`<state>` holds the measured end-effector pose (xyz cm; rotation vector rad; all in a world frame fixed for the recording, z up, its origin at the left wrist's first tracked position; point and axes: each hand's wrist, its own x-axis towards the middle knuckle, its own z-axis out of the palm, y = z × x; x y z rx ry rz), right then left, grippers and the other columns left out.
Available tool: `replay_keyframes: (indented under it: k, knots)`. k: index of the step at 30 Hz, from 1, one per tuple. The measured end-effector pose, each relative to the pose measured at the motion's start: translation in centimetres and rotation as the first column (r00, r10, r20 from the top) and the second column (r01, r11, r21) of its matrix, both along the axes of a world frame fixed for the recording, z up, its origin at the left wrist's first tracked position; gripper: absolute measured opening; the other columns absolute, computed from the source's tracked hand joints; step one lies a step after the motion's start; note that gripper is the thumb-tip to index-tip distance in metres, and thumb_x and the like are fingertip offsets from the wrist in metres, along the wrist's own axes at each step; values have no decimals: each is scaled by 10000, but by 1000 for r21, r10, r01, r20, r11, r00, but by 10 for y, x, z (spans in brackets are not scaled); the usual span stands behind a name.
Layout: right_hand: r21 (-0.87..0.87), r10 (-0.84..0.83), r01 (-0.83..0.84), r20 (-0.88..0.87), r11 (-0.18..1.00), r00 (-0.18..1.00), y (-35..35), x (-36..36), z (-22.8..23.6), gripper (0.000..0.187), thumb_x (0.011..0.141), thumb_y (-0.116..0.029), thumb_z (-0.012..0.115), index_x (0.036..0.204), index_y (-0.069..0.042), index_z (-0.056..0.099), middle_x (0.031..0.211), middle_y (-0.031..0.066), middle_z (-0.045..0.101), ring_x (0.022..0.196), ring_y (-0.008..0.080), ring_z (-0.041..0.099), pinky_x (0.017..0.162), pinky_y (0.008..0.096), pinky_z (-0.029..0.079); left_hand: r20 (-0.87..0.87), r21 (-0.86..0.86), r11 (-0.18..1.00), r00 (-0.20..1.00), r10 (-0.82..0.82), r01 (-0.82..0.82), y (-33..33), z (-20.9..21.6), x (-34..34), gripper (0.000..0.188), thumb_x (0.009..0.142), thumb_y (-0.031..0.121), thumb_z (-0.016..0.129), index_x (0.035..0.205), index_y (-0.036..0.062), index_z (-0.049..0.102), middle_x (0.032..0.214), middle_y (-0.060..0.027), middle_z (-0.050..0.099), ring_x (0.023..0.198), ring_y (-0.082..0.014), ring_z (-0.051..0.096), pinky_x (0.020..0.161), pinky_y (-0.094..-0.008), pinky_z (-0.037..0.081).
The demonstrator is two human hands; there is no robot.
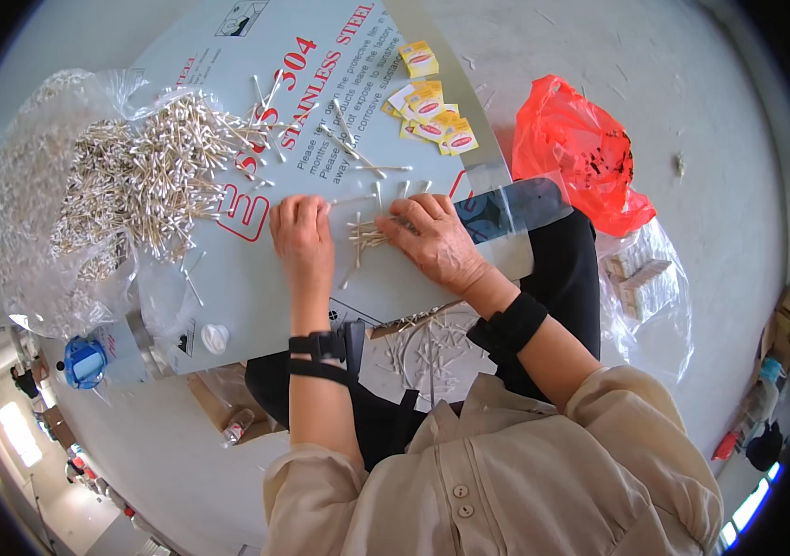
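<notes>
Pale grey floor (728, 120) spreads around my desk (385, 295), bare and smooth, with thin white sticks strewn across its far part. Smooth grey-blue film covers the desk, printed in red and black. On its left side slumps a big clear plastic bag (19, 213), crinkled and glossy, its mouth spilling a bristling heap of cotton swabs (168, 153), slim pale sticks with soft white tips. More swabs lie loose beyond my hands, crossing at odd angles.

The fingers of my left hand (303, 239) are bent and drawn close together near the desk; a thin pale strip runs off their tips, but I cannot tell whether they pinch it. My right hand (439, 246) arches over a small bundle of swabs (369, 235), thumb side against the sticks, fingers only slightly parted; whether they grip or merely press, I cannot tell.

Small yellow-and-white packets (428, 100), flat and square-cornered, overlap at the far right. Beside my right hand is a dark blue panel (490, 217) under shiny clear plastic. Past the desk's right edge sits a crumpled red plastic bag (557, 139) with dark specks inside, and nearer me white packs (640, 269) show through clear wrapping.
</notes>
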<state>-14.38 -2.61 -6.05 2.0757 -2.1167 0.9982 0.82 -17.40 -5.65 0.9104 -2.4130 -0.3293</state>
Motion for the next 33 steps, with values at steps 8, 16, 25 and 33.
replay_keyframes:
  k: [8,16,25,33]
  knots:
    - [25,12,-14,66,1000,998,1,-2,-1,295,744,-149,592,1031,-119,655,971,65,547,962,232,542,856,369,431,39,23,987,987,-159,158,-1,7,-37,116,770,53,673,854,102,610,878,-30,576,883,-265,531,805,-400,417]
    - [-28,-214,228,249,973,945,5,-8,21,431,628,-178,781,1018,-73,631,1016,72,569,935,281,541,810,396,445,-69,62,998,997,-26,30,35,14,-1,173,754,49,675,920,74,637,966,-66,608,967,-285,544,851,-406,436]
    - [-10,-211,224,296,975,932,-3,-9,20,276,668,-100,748,928,-68,660,932,98,597,887,313,567,791,406,466,173,244,966,984,39,-82,20,26,-59,125,727,126,735,778,62,642,861,-91,620,890,-312,558,773,-419,453]
    - [39,-356,378,440,925,825,-12,-21,7,215,650,-58,721,855,-62,655,908,92,594,891,310,558,784,405,467,264,355,929,965,7,-104,13,14,-79,123,696,119,731,696,34,641,735,-109,639,791,-315,595,727,-441,468]
